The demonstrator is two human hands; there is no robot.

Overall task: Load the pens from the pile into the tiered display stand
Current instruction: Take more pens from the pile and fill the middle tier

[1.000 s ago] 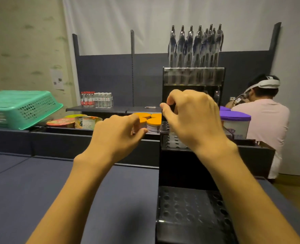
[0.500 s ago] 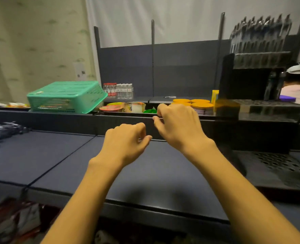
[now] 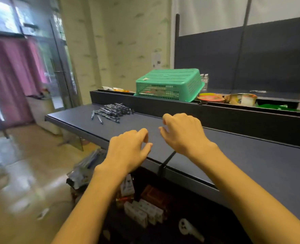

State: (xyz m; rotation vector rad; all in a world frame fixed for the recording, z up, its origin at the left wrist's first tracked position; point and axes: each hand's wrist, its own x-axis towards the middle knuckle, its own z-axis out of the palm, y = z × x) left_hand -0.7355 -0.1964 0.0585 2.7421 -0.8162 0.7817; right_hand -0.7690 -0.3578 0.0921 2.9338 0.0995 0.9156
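Observation:
A pile of black pens (image 3: 112, 111) lies on the dark shelf top (image 3: 251, 162) near its far left end. My left hand (image 3: 128, 148) hovers over the shelf's front edge, fingers loosely curled and holding nothing. My right hand (image 3: 182, 132) is just to its right above the shelf, fingers slightly apart and curled, also holding nothing. Both hands are well short of the pens, to their right and nearer me. The tiered display stand is out of view.
An upturned green plastic basket (image 3: 168, 85) sits on the raised back ledge behind the pens. Food tubs (image 3: 242, 99) lie to its right. Boxes (image 3: 142, 212) and a white controller (image 3: 189, 229) sit on the lower shelf. Open floor and a glass door are at left.
The view has swung left, away from the display stand, which has left the frame. The pen pile has come into view. Both hands moved left with the view, still holding nothing.

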